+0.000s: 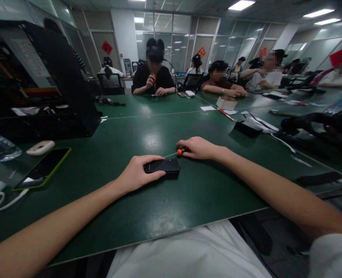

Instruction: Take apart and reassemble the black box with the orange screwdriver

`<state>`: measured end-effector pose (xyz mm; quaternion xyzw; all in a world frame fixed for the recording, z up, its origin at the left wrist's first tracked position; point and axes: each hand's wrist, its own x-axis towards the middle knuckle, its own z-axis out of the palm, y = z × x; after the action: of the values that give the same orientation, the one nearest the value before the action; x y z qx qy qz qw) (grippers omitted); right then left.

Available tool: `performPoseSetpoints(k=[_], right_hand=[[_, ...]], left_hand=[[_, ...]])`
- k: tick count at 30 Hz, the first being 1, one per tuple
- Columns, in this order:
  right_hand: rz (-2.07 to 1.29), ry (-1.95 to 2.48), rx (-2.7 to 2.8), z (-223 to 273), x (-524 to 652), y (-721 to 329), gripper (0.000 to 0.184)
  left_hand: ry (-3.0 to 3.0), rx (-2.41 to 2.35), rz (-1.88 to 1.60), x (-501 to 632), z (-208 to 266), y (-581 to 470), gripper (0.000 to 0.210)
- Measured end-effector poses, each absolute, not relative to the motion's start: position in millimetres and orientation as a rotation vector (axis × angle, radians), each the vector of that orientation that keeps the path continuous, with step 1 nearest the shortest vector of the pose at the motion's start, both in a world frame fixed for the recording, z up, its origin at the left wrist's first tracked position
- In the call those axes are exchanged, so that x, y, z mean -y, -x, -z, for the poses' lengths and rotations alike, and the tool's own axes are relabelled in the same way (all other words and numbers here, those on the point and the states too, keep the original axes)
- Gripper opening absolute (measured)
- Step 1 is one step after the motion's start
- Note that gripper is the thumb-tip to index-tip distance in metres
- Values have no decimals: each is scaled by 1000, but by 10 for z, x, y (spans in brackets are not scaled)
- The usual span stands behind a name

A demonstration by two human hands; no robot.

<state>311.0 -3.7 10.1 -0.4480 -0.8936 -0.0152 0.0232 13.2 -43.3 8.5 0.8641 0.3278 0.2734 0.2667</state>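
A small black box [168,166] lies on the green tabletop [159,210] in front of me. My left hand [139,172] grips its left end, thumb on the near side and fingers on the far side. Just beyond the box, my right hand [198,147] is closed around a screwdriver [179,151] with an orange and black handle. The screwdriver's thin metal shaft points left, toward the box's far edge and my left fingertips. Whether its tip touches the box I cannot tell. Most of the handle is hidden under my right hand.
A phone [45,170] in a green case and a white oval object [40,147] lie at left, before a large black open case [84,85]. To the right are a black box [248,129], white cable [283,143] and small carton [226,103]. Several people sit beyond.
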Motion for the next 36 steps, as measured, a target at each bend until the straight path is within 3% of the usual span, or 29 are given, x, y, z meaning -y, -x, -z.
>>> performPoseSetpoints(k=[6,12,20,28,34,36], right_hand=[[90,1421,2749,-129,-3,-3241,42],[353,1443,2691,-240,129,-3159,43],[-94,723,2598,-201,384,-2888,45],[-75,601,2581,-180,523,-2708,31],[-51,586,2526,-143,527,-2698,30],[-48,600,2518,-135,528,-2696,30]], left_hand=[[-2328,-878,-742,432,-82,-126,43],[-2323,-870,-762,434,-79,-134,42],[-2348,-862,-771,433,-72,-142,41],[-2339,-868,-782,438,-73,-148,41],[-2409,-861,-623,392,-180,0,56],[-2422,-855,-564,354,-244,76,50]])
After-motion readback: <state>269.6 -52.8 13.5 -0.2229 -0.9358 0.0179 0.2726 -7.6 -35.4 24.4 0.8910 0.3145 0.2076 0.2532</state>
